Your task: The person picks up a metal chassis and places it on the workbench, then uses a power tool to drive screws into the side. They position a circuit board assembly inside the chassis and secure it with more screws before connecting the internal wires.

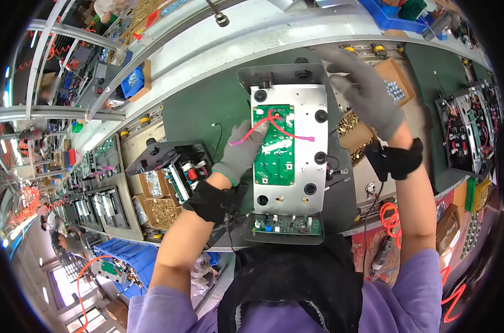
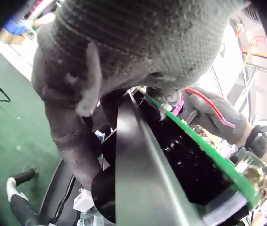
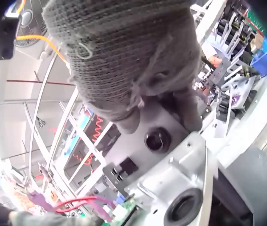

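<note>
A metal chassis (image 1: 310, 188) carries a green circuit board (image 1: 274, 161), with red wires (image 1: 285, 132) lying across it. The gloved left hand (image 1: 243, 147) grips the chassis's left side, thumb over the board's edge; in the left wrist view its fingers (image 2: 72, 136) reach down outside the metal side. Beside the chassis's upper right corner is the gloved right hand (image 1: 368, 94), slightly blurred, fingers apart. The right wrist view shows its fingertips (image 3: 157, 120) close to the upright end panel (image 3: 138, 146) with a black round fitting; contact cannot be told.
A second open unit (image 1: 177, 166) stands to the left, near boxes of small screws (image 1: 163, 211). Cartons of fasteners (image 1: 354, 133) lie to the right, and another assembly (image 1: 465, 133) sits farther right. A red coiled hose (image 1: 390, 222) hangs near the right forearm.
</note>
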The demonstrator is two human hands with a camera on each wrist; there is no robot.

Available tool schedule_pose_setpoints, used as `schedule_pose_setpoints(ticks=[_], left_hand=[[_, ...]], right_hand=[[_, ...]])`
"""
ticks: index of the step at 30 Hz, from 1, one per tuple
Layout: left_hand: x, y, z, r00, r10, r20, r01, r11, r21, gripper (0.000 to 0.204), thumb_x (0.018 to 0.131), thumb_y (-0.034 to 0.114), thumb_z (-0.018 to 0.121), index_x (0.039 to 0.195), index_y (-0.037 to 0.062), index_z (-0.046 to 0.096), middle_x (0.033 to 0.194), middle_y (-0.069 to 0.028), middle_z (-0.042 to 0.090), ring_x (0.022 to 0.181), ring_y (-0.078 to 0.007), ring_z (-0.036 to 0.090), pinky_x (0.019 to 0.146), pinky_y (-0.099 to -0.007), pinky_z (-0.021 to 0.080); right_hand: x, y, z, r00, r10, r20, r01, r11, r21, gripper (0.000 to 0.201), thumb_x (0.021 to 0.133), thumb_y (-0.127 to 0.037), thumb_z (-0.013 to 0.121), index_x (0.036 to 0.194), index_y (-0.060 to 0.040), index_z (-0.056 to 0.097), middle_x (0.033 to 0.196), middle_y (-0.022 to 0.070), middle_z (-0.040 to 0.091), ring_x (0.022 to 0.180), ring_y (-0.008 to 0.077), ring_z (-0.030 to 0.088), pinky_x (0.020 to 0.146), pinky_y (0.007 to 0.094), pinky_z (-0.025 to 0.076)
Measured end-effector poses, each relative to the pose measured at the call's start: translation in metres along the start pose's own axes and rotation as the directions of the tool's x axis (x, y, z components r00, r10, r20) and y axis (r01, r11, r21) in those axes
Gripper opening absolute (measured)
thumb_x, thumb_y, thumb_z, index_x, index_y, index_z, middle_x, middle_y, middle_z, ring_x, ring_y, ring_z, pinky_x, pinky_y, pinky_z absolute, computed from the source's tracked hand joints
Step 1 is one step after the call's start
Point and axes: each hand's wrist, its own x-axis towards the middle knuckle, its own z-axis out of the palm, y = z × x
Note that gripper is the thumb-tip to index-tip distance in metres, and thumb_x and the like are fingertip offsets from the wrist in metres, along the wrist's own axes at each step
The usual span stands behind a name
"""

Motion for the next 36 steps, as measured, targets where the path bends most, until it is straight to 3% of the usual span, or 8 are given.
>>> schedule_pose_setpoints(ticks=[6,9,12,17,23,28,29,36], left_hand=[[-0.018,-0.007,0.004,0.999,0.052,-0.014,-0.052,0.999,0.01,0.063,0.089,0.057,0.057,0.123,0.0041,0.051,0.102,-0.0211,0.065,0.095,-0.034,0.064,0.083,-0.0405,0.048],[-0.029,0.004,0.002,0.999,-0.031,0.021,0.031,0.999,-0.016,0.064,0.09,0.055,0.057,0.125,0.0027,0.05,0.102,-0.0199,0.065,0.095,-0.0335,0.065,0.084,-0.0392,0.047],[-0.037,0.014,0.002,0.987,0.111,-0.114,-0.09,0.98,0.176,0.063,0.092,0.051,0.057,0.128,0.0,0.049,0.104,-0.0187,0.065,0.094,-0.0294,0.065,0.084,-0.0386,0.048],[-0.02,0.016,0.003,0.995,0.095,-0.027,-0.097,0.989,-0.109,0.058,0.095,0.042,0.058,0.132,-0.0018,0.048,0.111,-0.0148,0.062,0.096,-0.0193,0.059,0.086,-0.0328,0.047],[-0.051,0.047,-0.023,0.966,-0.197,0.169,0.231,0.95,-0.211,0.048,0.097,0.033,0.057,0.131,0.0011,0.048,0.094,-0.0046,0.061,0.081,-0.0058,0.054,0.068,-0.0225,0.047],[-0.112,0.003,-0.019,0.923,-0.347,0.168,0.363,0.928,-0.079,0.05,0.097,0.043,0.055,0.124,0.0016,0.053,0.075,0.0018,0.051,0.062,-0.003,0.042,0.052,-0.0204,0.032],[-0.119,0.025,-0.024,0.803,-0.507,0.314,0.565,0.815,-0.129,0.05,0.097,0.045,0.055,0.119,0.0003,0.056,0.073,0.0019,0.051,0.062,-0.0031,0.042,0.052,-0.0207,0.032],[-0.12,0.001,-0.015,0.835,-0.514,0.196,0.521,0.853,0.017,0.042,0.098,0.042,0.055,0.095,0.001,0.063,0.069,0.0034,0.05,0.057,-0.0042,0.041,0.05,-0.0224,0.033]], right_hand=[[-0.022,0.005,0.0,0.899,0.434,-0.051,-0.433,0.901,0.027,0.036,0.092,-0.016,0.061,0.127,-0.0071,0.056,0.109,0.0081,0.066,0.089,0.0175,0.062,0.079,0.0285,0.049],[0.004,0.011,0.04,0.972,0.188,-0.138,-0.222,0.926,-0.305,0.035,0.091,-0.026,0.063,0.119,-0.0062,0.058,0.102,0.0148,0.067,0.085,0.0301,0.064,0.076,0.035,0.05],[0.027,0.014,0.031,0.891,0.455,-0.002,-0.43,0.841,-0.328,0.034,0.09,-0.03,0.063,0.113,-0.0061,0.059,0.098,0.0204,0.065,0.087,0.0398,0.061,0.076,0.0423,0.049],[0.008,0.027,0.032,0.978,0.207,-0.028,-0.208,0.958,-0.196,0.031,0.09,-0.025,0.063,0.113,-0.0052,0.058,0.091,0.0206,0.064,0.086,0.04,0.061,0.073,0.0431,0.048],[-0.06,0.011,-0.017,0.887,0.459,0.047,-0.46,0.888,0.007,0.029,0.091,-0.019,0.061,0.114,-0.0015,0.059,0.092,0.011,0.067,0.083,0.0224,0.066,0.074,0.0341,0.05],[-0.167,-0.047,0.008,0.768,0.44,0.465,-0.562,0.811,0.162,0.031,0.092,-0.035,0.056,0.096,-0.0052,0.064,0.085,0.0177,0.065,0.082,0.0379,0.063,0.075,0.0436,0.05],[-0.186,-0.054,0.03,0.786,0.424,0.451,-0.547,0.816,0.187,0.028,0.092,-0.032,0.057,0.095,-0.0057,0.064,0.086,0.0186,0.065,0.084,0.0385,0.063,0.074,0.0452,0.05],[-0.187,-0.085,0.08,0.736,0.58,0.349,-0.666,0.714,0.218,0.022,0.088,-0.028,0.062,0.095,-0.0073,0.065,0.084,0.0179,0.064,0.082,0.0388,0.062,0.072,0.0444,0.049]])
